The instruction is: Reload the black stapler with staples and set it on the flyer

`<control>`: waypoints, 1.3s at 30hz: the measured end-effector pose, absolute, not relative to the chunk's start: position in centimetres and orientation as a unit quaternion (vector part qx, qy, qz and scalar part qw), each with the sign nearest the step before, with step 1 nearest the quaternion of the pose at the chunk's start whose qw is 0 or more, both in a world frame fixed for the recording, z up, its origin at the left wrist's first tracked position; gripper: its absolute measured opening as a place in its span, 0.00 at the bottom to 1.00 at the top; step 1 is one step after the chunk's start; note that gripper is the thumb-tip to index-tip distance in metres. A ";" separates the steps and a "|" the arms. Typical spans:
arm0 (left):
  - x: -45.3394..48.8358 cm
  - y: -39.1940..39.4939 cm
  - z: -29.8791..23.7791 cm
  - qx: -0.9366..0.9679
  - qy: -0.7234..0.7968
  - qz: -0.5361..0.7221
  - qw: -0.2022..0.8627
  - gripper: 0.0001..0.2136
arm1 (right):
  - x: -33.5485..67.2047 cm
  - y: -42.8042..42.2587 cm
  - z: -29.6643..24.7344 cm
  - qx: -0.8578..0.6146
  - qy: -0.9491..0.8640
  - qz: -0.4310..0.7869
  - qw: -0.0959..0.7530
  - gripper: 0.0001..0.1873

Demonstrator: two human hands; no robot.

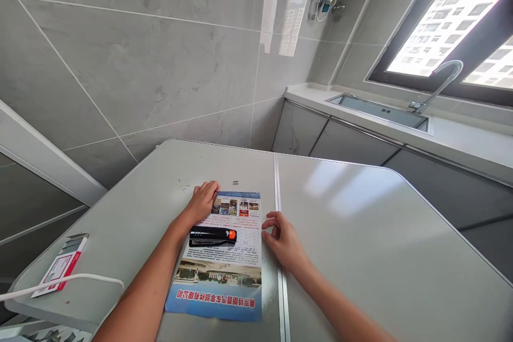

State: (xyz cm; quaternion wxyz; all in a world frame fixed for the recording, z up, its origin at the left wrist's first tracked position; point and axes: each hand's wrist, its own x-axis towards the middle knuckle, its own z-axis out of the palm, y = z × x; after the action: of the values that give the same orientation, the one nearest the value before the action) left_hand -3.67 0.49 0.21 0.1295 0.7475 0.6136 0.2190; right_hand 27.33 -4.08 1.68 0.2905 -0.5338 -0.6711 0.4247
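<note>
A printed flyer (224, 283) with photos and a blue band lies flat on the table, its print upside down to me. On it rests a black stapler (210, 235) with an orange patch at its right end. My left hand (203, 202) is at the flyer's top left corner, fingers curled down onto it; the fingertips are partly hidden. Beside the flyer's right edge is my right hand (281, 238), thumb and fingers bent and a little apart, with nothing seen between them. Short strips of staples (235, 182) lie just beyond the flyer's top edge.
The grey table (340, 256) has a pale seam (282, 278) right of the flyer. A red-and-white staple pack (60, 270) lies at the left, with a white cable (88, 277) crossing over it. Small loose bits (184, 186) lie farther back. A sink (380, 112) stands beyond, right.
</note>
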 end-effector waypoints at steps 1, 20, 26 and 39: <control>-3.7 0.5 0.2 0.746 0.614 0.220 0.134 0.09 | 27.3 -3.9 1.6 -0.536 -0.664 0.436 0.286 0.21; -3.3 0.6 0.1 0.744 0.629 0.208 0.090 0.06 | 26.0 -9.8 0.5 -0.447 -0.794 0.301 0.282 0.24; -2.3 0.3 0.7 0.757 0.620 0.190 0.080 0.06 | 26.6 -9.6 0.4 -0.466 -0.789 0.288 0.278 0.12; 4.3 0.2 0.3 0.775 0.591 0.200 0.102 0.09 | 31.3 -11.0 0.7 -0.501 -0.788 0.224 0.278 0.12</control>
State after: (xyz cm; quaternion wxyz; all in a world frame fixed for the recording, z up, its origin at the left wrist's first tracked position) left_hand 4.28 0.24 0.30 0.1016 0.7751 0.5908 0.1998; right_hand 31.31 -11.00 0.74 0.2783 -0.5014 -0.7882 0.2235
